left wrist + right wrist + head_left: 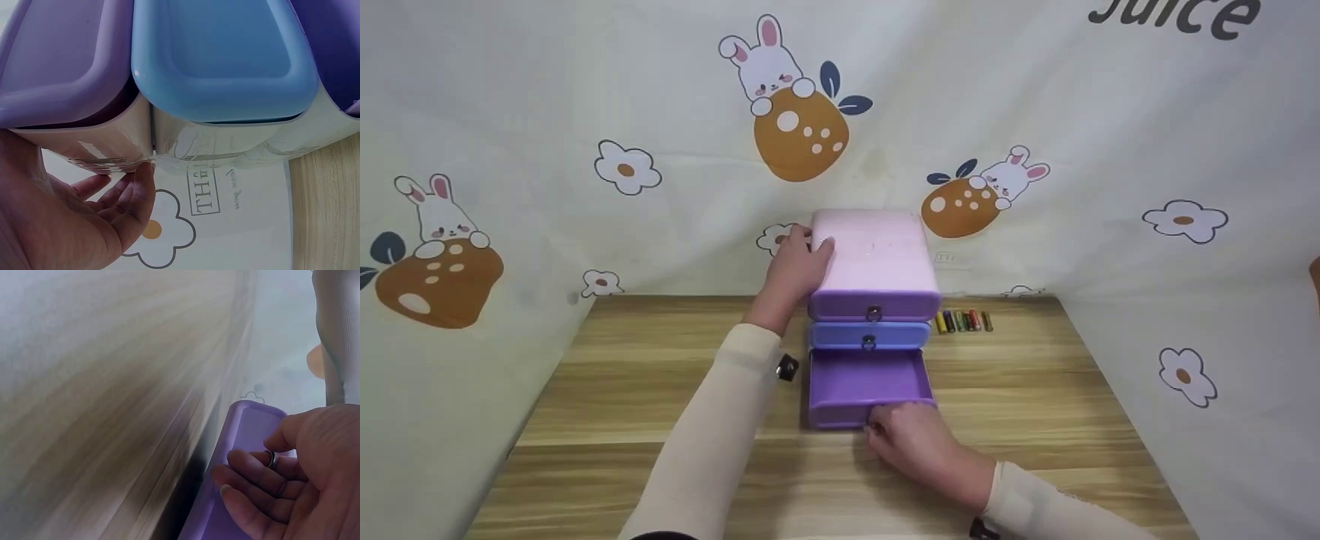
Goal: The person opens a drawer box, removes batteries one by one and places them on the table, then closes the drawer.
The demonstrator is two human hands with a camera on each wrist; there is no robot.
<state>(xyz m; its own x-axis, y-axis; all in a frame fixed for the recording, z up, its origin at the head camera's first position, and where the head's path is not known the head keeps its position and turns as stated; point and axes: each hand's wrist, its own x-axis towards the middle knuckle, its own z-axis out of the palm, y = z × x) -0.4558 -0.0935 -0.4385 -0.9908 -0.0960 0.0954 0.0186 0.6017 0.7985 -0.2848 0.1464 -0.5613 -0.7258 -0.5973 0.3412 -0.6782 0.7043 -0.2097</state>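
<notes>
A small pink drawer unit [871, 251] with three drawers stands at the back of the table. Its top purple drawer [840, 306] and middle blue drawer [832, 335] are closed. The bottom purple drawer [870, 379] is pulled out and bare inside. With curled fingers, my right hand [919, 442] pinches the metal ring pull [271, 459] on that drawer's front. My left hand [799, 262] rests against the unit's upper left side, thumb at the top edge. In the left wrist view its relaxed fingers [135, 202] lie along the pink side wall.
Several small coloured batteries [964, 321] lie in a row on the wooden table [660, 420], right of the unit. A patterned cloth [675, 232] with rabbits and flowers hangs close behind it and along both sides.
</notes>
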